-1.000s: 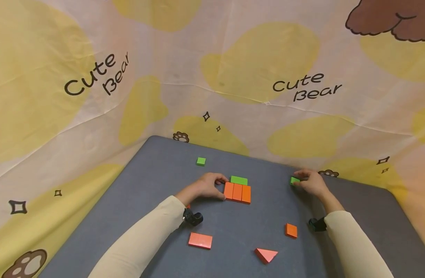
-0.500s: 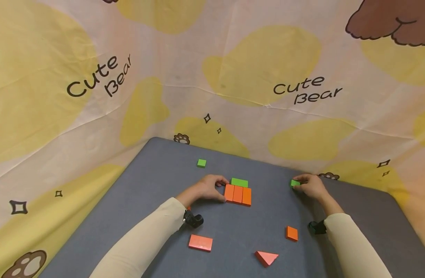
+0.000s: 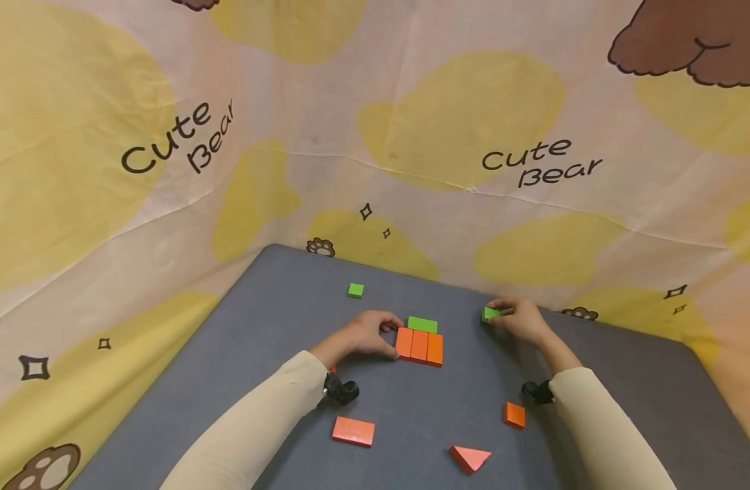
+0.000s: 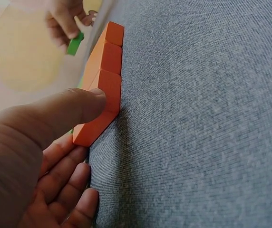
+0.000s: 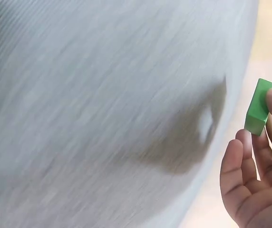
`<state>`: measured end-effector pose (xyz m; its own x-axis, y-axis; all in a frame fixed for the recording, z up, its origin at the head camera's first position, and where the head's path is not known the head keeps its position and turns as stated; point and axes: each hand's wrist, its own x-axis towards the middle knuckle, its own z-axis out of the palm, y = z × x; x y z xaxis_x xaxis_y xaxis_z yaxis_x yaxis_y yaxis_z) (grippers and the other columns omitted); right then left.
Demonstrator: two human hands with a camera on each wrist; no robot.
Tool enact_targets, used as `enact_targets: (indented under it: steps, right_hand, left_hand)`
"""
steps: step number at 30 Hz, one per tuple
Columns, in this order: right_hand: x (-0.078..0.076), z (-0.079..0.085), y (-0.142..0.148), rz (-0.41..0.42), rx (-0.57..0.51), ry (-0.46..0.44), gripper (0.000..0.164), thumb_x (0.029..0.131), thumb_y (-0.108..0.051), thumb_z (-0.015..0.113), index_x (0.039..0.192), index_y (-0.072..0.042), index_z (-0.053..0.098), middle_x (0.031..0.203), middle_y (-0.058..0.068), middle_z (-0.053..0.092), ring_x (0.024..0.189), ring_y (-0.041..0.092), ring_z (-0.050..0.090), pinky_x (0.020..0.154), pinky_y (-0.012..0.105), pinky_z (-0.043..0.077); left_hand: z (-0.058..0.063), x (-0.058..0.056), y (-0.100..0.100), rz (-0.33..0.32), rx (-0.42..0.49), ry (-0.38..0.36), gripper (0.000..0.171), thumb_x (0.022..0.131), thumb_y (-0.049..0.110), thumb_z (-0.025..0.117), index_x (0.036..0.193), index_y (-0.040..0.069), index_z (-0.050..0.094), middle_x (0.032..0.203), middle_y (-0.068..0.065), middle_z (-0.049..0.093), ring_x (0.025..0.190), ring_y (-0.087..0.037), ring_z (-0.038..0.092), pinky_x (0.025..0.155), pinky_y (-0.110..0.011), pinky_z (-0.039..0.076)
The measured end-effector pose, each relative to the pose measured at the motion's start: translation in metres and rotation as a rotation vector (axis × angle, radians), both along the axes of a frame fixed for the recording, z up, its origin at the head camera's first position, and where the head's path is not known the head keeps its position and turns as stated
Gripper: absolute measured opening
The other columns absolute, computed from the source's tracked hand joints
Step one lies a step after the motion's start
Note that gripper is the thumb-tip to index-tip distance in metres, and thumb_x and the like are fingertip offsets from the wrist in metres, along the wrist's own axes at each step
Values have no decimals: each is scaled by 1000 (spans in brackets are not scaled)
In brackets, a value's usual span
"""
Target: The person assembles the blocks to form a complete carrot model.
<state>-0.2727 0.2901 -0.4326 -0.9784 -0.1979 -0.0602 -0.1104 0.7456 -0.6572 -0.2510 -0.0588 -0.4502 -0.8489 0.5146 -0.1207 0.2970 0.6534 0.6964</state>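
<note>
Three orange blocks (image 3: 419, 346) lie side by side, touching, with a green rectangular block (image 3: 422, 324) behind them. My left hand (image 3: 367, 333) holds the leftmost orange block (image 4: 110, 90), thumb on its near end and fingertips at the far end. To the right, my right hand (image 3: 520, 320) pinches a small green block (image 5: 260, 107) between thumb and fingers. In the right wrist view that block is off the table, its shadow falling on the surface. The left wrist view also shows the right hand (image 4: 64, 21) with this green block beyond the orange row.
Another small green block (image 3: 355, 290) lies at the back left. Nearer me are a pink rectangular block (image 3: 353, 431), a pink triangular block (image 3: 469, 458) and an orange square block (image 3: 514, 415). Printed cloth (image 3: 424, 136) hangs behind the grey table (image 3: 277, 292). Something orange is mostly hidden by the left wrist.
My right hand has lifted the small green block and moved it left, towards the orange row. The left hand stays at the orange blocks. The head view has tilted slightly.
</note>
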Motion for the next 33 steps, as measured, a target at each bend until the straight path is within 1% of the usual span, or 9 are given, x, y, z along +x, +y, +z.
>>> enact_targets:
  steps: [3, 5, 14, 19, 23, 29, 33]
  right_hand:
    - [-4, 1, -17, 22, -17, 1, 37, 89, -12, 66, 123, 2, 62, 137, 29, 50, 115, 46, 56, 79, 42, 55]
    - [-6, 0, -28, 28, -17, 3, 37, 88, -11, 67, 122, 2, 63, 133, 28, 53, 112, 45, 57, 77, 40, 55]
    - [-13, -8, -64, 61, -10, 28, 31, 84, -10, 70, 113, 0, 68, 117, 24, 63, 101, 38, 63, 71, 36, 55]
    - [-12, -11, -75, 76, 0, 22, 30, 83, -10, 71, 111, -1, 69, 114, 22, 65, 99, 35, 64, 69, 35, 54]
    - [-11, -13, -80, 70, 5, 21, 28, 83, -9, 71, 110, -1, 69, 112, 21, 66, 98, 34, 63, 68, 35, 54]
    - [-12, -17, -82, 61, 12, 24, 28, 82, -9, 72, 110, -2, 69, 111, 19, 67, 99, 33, 63, 70, 36, 54]
    - [-14, -18, -84, 60, 20, 18, 29, 82, -10, 72, 109, -3, 70, 110, 18, 67, 99, 32, 63, 72, 37, 54]
  left_hand:
    - [-1, 0, -1, 1, -4, 0, 56, 70, 24, 85, 122, 17, 64, 117, -1, 64, 108, -16, 58, 93, -34, 47]
    - [-2, -1, -1, 2, -6, 2, 55, 70, 24, 85, 121, 17, 64, 117, -1, 64, 107, -16, 58, 93, -33, 47]
    - [-3, -1, -1, 3, -3, 24, 54, 69, 24, 85, 119, 17, 65, 115, -1, 66, 106, -16, 59, 92, -32, 48]
    - [-4, -1, 0, 4, -2, 28, 54, 69, 23, 85, 119, 17, 65, 115, 0, 66, 106, -15, 59, 92, -31, 48]
    - [-5, -2, 0, 0, 2, 29, 54, 68, 23, 85, 118, 17, 66, 114, 0, 66, 105, -15, 59, 91, -31, 48]
    - [-5, -3, 1, 0, -2, 19, 53, 69, 24, 85, 118, 18, 66, 113, 0, 65, 104, -15, 59, 91, -31, 48]
    - [-5, -3, 0, 3, 6, 5, 54, 70, 23, 84, 119, 17, 66, 115, 0, 65, 106, -15, 58, 93, -32, 47]
